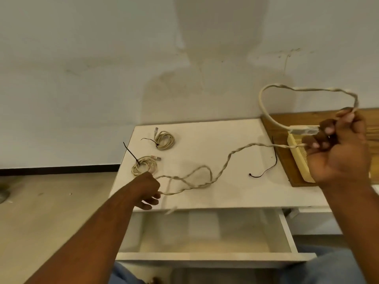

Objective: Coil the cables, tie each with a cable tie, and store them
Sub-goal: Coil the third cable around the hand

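You have the white table (205,130) in front of you with its drawer (205,256) pulled open below, and a wooden board (285,156) at the right. Across the tabletop runs the loose cable (231,156), twisted on itself, with one loop raised in the air by the wall. Two finished coils, the far coil (165,140) and the near coil (143,166), lie at the left, each already tied in black. A spare cable tie (266,171) waits just beside the board. The step looks to be the start of coiling this last cable. Work the twist out as you gather it, keep each turn the same size as the first, and leave the tie within reach. Your right hand (338,148) is clenched round the cable's raised end, the clear connector (303,130) sticking out past its fingers. Your left hand (148,188) pinches the cable near the table's front edge, fingers only partly curled.
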